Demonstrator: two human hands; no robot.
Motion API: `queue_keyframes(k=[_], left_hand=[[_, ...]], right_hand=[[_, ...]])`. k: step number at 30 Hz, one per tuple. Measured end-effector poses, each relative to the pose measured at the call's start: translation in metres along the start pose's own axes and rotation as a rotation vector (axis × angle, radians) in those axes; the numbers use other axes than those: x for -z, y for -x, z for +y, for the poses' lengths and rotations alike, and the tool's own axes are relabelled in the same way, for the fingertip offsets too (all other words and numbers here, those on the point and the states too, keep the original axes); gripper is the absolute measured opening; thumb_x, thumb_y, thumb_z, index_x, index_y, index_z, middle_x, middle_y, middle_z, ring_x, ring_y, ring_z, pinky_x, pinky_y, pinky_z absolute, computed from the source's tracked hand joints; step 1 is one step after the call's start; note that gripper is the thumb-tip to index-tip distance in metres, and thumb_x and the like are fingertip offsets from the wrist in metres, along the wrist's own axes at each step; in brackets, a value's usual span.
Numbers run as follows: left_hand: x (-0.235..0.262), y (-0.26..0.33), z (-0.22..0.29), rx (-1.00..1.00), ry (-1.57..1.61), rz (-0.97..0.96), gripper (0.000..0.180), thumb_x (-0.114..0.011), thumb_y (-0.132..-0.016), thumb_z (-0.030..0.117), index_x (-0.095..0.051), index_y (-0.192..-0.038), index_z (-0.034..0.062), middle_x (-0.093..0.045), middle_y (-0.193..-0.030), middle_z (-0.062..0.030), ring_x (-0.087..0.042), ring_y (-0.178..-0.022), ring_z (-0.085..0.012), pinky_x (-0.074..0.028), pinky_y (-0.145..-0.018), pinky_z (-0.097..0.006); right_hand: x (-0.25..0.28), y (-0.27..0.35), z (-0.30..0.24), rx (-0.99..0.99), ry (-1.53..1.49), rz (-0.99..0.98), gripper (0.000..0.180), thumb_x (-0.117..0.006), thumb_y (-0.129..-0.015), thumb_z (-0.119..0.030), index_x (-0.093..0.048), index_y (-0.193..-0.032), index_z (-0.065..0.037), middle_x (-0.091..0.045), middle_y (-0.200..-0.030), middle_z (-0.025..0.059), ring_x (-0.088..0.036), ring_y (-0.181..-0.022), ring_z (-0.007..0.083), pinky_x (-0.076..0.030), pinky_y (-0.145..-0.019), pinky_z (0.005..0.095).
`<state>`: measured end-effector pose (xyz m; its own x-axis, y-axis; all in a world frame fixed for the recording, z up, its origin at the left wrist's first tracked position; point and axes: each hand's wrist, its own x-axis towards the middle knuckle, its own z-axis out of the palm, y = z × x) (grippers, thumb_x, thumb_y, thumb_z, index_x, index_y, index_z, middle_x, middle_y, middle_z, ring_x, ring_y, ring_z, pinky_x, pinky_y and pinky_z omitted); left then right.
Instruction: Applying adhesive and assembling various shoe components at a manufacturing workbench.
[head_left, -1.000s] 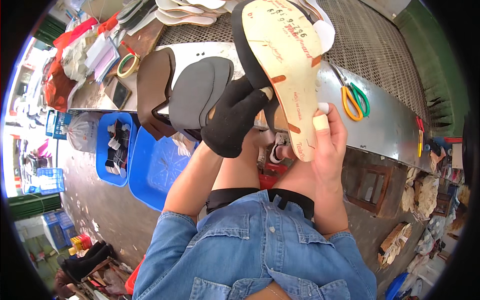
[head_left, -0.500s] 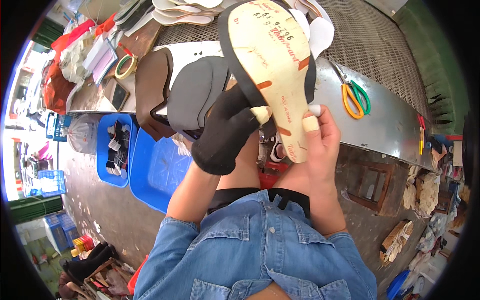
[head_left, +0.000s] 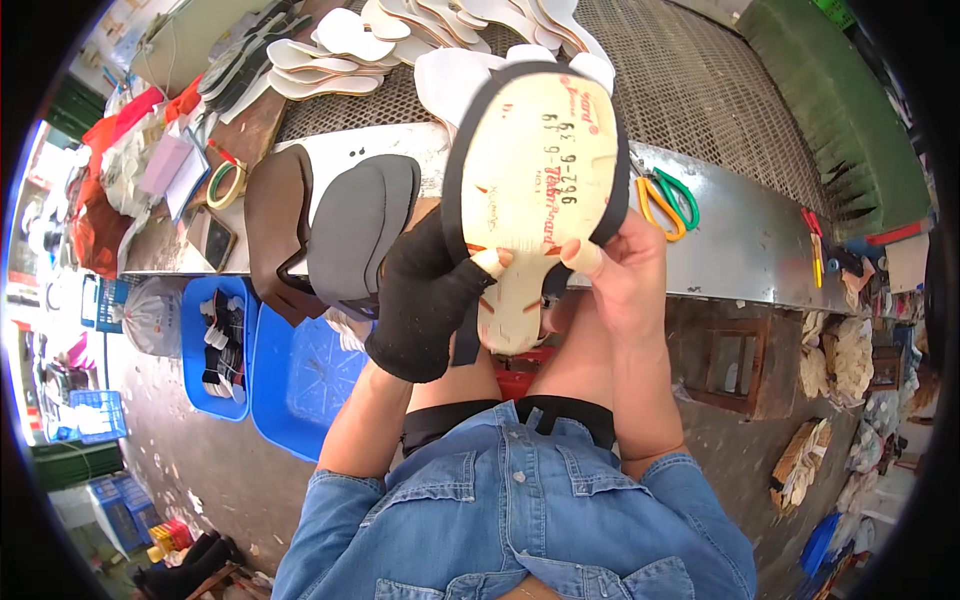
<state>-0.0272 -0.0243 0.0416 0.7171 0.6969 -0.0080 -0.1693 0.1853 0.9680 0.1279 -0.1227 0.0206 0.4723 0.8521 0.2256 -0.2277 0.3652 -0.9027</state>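
A cream shoe insole board (head_left: 520,180) with printed marks is held up over the table's front edge, its wide end upward. Black material (head_left: 461,170) shows around its wide part. My left hand (head_left: 425,290), in a black fingerless glove, grips the left edge near the narrow waist, its taped thumb on the board. On the opposite edge my right hand (head_left: 625,275) is closed, its taped thumb pressing the face and its fingers partly hidden behind. Left of the insole, dark grey sole-shaped pieces (head_left: 355,225) and brown ones (head_left: 275,215) overhang the table edge.
Scissors with yellow and green handles (head_left: 667,205) lie right on the metal table (head_left: 740,240). White insoles (head_left: 350,40) pile up on the mesh (head_left: 690,80) behind. Below left are blue bins (head_left: 300,375); a tape roll (head_left: 226,185) and a phone (head_left: 213,240) lie above.
The insole has come lower and turned more upright. My right hand has moved up from its narrow end to the waist, across from my left hand.
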Motion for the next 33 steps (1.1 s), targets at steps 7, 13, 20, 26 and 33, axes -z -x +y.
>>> queue_keyframes(k=[7, 13, 20, 26, 33], left_hand=[[0.005, -0.012, -0.016, -0.245, -0.405, -0.024, 0.023, -0.076, -0.073, 0.011, -0.062, -0.088, 0.0001, -0.051, -0.069, 0.0007, -0.052, -0.066, -0.0071, -0.045, -0.060, -0.026], [0.020, -0.016, -0.007, -0.589, -0.706, -0.118, 0.017, -0.071, -0.076, 0.008, -0.059, -0.084, 0.0004, -0.049, -0.068, -0.0073, -0.053, -0.058, -0.0207, -0.044, -0.056, -0.029], [0.014, -0.019, 0.009, -0.836, -0.807, -0.292, 0.030, -0.075, -0.076, 0.022, -0.050, -0.075, 0.0051, -0.048, -0.066, -0.0044, -0.048, -0.058, -0.0188, -0.039, -0.053, -0.031], [0.005, -0.005, -0.013, -0.232, -0.164, -0.220, 0.019, -0.066, -0.085, 0.018, -0.054, -0.088, 0.0034, -0.054, -0.073, -0.0012, -0.052, -0.069, -0.0098, -0.044, -0.064, -0.027], [0.008, -0.003, -0.020, -0.275, -0.631, -0.108, 0.024, -0.071, -0.080, 0.018, -0.052, -0.080, 0.0026, -0.051, -0.064, -0.0058, -0.049, -0.058, -0.0121, -0.042, -0.055, -0.030]], right_hand=[[0.007, -0.001, 0.013, 0.003, -0.120, 0.037, 0.032, -0.068, -0.081, -0.004, -0.061, -0.111, 0.004, -0.066, -0.107, 0.0109, -0.062, -0.097, 0.0164, -0.048, -0.087, 0.0302], [0.026, -0.001, 0.018, -0.052, -0.179, -0.069, 0.038, -0.060, -0.088, -0.009, -0.053, -0.124, 0.000, -0.060, -0.121, 0.0125, -0.058, -0.111, 0.0196, -0.046, -0.094, 0.0341], [0.000, 0.003, 0.016, -0.034, -0.317, 0.046, 0.035, -0.061, -0.088, -0.007, -0.054, -0.121, 0.002, -0.062, -0.116, 0.0134, -0.060, -0.106, 0.0198, -0.049, -0.091, 0.0345], [-0.002, 0.003, 0.019, -0.041, -0.504, 0.020, 0.035, -0.061, -0.089, -0.009, -0.054, -0.122, 0.001, -0.061, -0.118, 0.0130, -0.060, -0.108, 0.0215, -0.048, -0.094, 0.0368], [0.009, 0.003, 0.019, -0.015, -0.287, 0.064, 0.036, -0.062, -0.089, -0.011, -0.054, -0.121, 0.003, -0.061, -0.117, 0.0136, -0.061, -0.105, 0.0210, -0.049, -0.092, 0.0361]])
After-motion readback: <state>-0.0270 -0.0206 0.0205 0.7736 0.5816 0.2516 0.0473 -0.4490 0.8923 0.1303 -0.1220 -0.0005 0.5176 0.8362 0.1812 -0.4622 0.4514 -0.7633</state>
